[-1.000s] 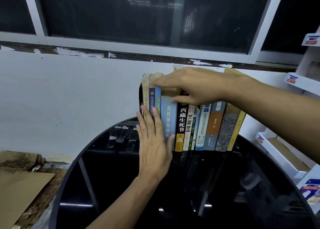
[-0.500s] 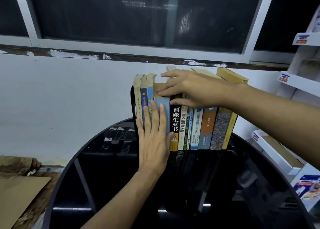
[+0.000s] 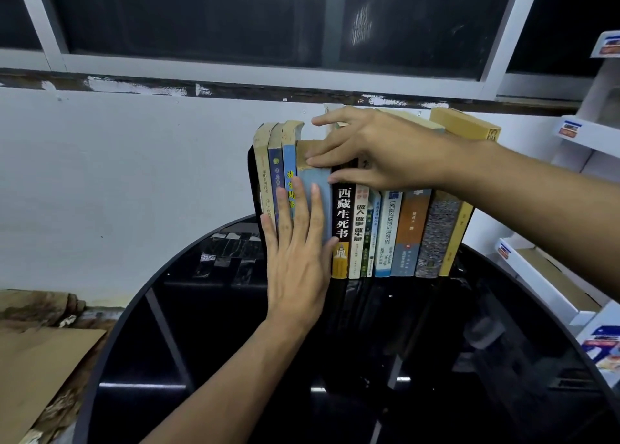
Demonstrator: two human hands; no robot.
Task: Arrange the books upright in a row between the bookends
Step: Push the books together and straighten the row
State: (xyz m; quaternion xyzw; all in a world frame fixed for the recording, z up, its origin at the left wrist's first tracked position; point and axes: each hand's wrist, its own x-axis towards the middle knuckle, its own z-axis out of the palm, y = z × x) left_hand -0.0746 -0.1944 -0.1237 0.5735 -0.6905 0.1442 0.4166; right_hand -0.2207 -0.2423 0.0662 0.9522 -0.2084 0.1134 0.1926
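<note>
The fingers (image 3: 297,208) of the left hand (image 3: 298,265) lie straight and slightly spread, flat against the spines. They now cover the light-blue book (image 3: 324,205), where 1 second ago they pressed the books nearer the black bookend (image 3: 251,175). The right hand (image 3: 385,151) rests on the row's top, its fingers (image 3: 322,159) stretched over that book's taped upper edge and its thumb across the black book (image 3: 344,215) beside it. That shift suggests the light-blue book, 4th from the bookend and shorter than its neighbours, is being squared into line. The row of books (image 3: 385,235) stands spines out on the black round table (image 3: 201,343), and those farthest from the bookend lean slightly. Only 1 bookend shows clearly.
</note>
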